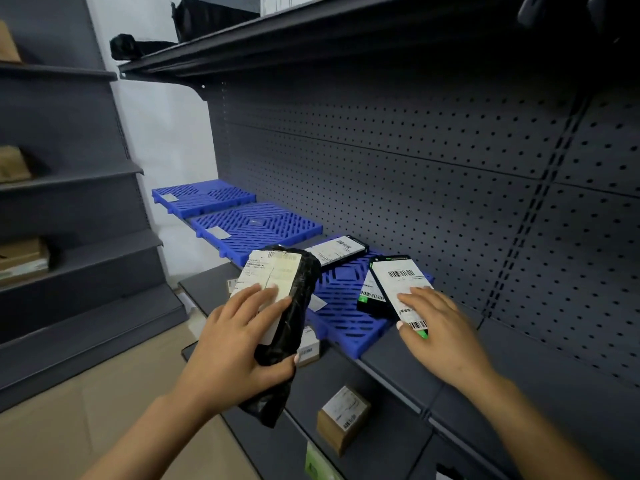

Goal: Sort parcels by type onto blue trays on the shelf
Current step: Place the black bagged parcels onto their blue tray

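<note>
My left hand (239,337) grips a black plastic-wrapped parcel (294,299) with a white label, held in the air in front of the shelf. My right hand (436,330) holds a flat black parcel (394,282) with a barcode label, thumb under its near edge, fingers on the label; it lies tilted on the nearest blue tray (343,306). A second black parcel (339,249) rests at the back of that tray. Another labelled parcel (370,296) lies under the one in my right hand. Two more blue trays (256,226) (204,195) lie further left, bare apart from small stickers.
The dark shelf board (415,368) carries the trays, backed by perforated panel. On the lower shelf sit a brown cardboard box (341,419) and another small box (308,351). Cardboard boxes stand on the left shelving (20,261). Black bags lie on the top shelf (138,46).
</note>
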A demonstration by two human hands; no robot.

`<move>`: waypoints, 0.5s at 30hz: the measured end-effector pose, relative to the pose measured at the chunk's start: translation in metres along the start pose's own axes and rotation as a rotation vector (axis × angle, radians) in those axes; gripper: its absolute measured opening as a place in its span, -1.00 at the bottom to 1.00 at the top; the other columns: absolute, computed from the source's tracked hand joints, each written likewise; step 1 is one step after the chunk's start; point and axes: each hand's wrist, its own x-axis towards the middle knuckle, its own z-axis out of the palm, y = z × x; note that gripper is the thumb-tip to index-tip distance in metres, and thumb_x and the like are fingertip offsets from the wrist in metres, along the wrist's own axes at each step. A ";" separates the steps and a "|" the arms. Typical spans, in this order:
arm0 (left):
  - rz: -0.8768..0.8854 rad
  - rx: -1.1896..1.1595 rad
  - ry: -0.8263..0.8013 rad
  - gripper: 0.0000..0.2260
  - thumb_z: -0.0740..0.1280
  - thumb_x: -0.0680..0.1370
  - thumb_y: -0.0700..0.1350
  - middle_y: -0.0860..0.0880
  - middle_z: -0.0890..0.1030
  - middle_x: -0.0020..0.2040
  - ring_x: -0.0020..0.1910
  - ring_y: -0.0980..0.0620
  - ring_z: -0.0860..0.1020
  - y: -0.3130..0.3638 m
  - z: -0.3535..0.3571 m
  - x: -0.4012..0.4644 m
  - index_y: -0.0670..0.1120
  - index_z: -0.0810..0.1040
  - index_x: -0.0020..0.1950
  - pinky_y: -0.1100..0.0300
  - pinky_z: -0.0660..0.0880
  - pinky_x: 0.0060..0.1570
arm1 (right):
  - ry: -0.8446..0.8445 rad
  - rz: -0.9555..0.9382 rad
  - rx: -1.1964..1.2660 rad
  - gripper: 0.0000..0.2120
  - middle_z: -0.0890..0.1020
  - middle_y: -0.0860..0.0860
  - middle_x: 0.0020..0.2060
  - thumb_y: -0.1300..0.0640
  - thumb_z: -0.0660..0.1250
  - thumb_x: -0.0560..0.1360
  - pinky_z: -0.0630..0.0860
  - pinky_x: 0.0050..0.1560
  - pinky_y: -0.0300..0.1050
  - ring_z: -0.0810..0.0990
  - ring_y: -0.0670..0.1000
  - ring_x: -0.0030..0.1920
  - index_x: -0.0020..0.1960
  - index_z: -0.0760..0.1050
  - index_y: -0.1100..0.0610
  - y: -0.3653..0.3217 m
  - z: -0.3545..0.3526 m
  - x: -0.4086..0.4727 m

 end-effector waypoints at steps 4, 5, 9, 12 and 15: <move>0.052 -0.048 -0.019 -0.32 0.23 0.38 0.37 0.11 0.31 0.45 0.46 0.07 0.18 -0.026 0.012 0.032 0.13 0.32 0.45 0.02 0.24 0.30 | -0.001 0.058 -0.042 -0.57 0.32 -0.09 0.42 -0.02 0.24 0.54 0.16 0.41 -0.09 0.16 -0.08 0.44 0.40 0.35 -0.02 -0.003 0.017 0.019; 0.072 -0.060 -0.026 -0.32 0.23 0.38 0.37 0.12 0.30 0.46 0.47 0.08 0.17 -0.033 0.016 0.041 0.14 0.31 0.45 0.03 0.23 0.30 | 0.003 0.075 -0.052 -0.57 0.32 -0.09 0.42 -0.02 0.23 0.54 0.16 0.41 -0.10 0.16 -0.08 0.44 0.40 0.35 -0.02 -0.006 0.021 0.025; 0.166 -0.105 -0.058 -0.32 0.26 0.38 0.37 0.14 0.28 0.47 0.47 0.10 0.15 -0.063 0.033 0.079 0.16 0.29 0.46 0.02 0.25 0.32 | 0.013 0.155 -0.084 -0.54 0.33 -0.06 0.42 -0.07 0.17 0.53 0.17 0.40 -0.10 0.18 -0.05 0.43 0.40 0.36 0.01 -0.018 0.036 0.048; 0.216 -0.165 -0.067 -0.32 0.25 0.39 0.38 0.14 0.28 0.46 0.47 0.09 0.16 -0.084 0.045 0.106 0.15 0.30 0.45 -0.04 0.29 0.33 | -0.006 0.228 -0.117 -0.52 0.32 -0.04 0.42 -0.09 0.15 0.52 0.18 0.40 -0.07 0.18 -0.03 0.44 0.41 0.35 0.02 -0.026 0.047 0.063; 0.267 -0.214 -0.074 -0.33 0.24 0.40 0.37 0.12 0.30 0.46 0.46 0.07 0.18 -0.101 0.057 0.126 0.14 0.31 0.45 -0.09 0.33 0.32 | -0.001 0.293 -0.149 -0.53 0.35 -0.03 0.40 -0.07 0.18 0.52 0.21 0.37 -0.06 0.21 -0.01 0.43 0.40 0.35 0.03 -0.034 0.055 0.076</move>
